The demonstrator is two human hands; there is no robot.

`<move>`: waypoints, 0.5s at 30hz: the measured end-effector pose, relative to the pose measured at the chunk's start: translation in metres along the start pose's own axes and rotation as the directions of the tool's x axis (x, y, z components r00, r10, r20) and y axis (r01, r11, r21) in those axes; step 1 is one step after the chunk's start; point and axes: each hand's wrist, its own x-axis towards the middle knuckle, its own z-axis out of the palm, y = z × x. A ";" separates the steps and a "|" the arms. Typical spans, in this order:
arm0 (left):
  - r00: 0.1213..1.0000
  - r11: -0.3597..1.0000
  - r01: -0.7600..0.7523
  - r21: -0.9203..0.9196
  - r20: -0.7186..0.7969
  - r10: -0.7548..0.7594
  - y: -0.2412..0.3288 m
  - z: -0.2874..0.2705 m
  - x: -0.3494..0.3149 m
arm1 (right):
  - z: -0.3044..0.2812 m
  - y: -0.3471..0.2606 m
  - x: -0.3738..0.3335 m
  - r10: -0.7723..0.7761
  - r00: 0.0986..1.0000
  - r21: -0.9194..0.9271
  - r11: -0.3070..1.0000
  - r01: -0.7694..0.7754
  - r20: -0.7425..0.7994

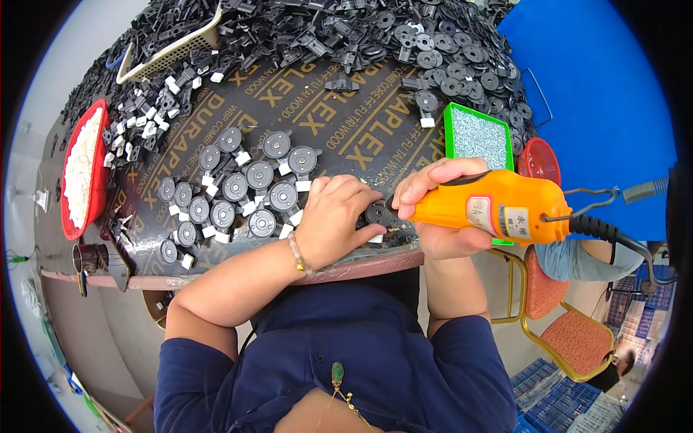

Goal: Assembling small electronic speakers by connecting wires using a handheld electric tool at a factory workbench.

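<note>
My right hand is wrapped around an orange electric screwdriver, which lies nearly level with its tip toward the left. The tip meets a small black round plastic part near the table's front edge. Thumb and fingers of my left hand grip that part from its left side, covering some of it. A bracelet circles my left wrist. Just left of this hand lie several round black wheel assemblies, each with a white block at its side.
Loose black plastic parts and black discs are heaped at the back. A green tray of small silvery pieces and a red bowl stand right; a red tray of white pieces stands left. The screwdriver's cord runs right.
</note>
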 end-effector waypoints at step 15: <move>1.000 1.000 0.007 -0.018 -0.012 -0.007 0.000 0.000 0.000 | 0.005 0.000 0.002 0.054 0.998 -0.059 0.997 -0.053 0.023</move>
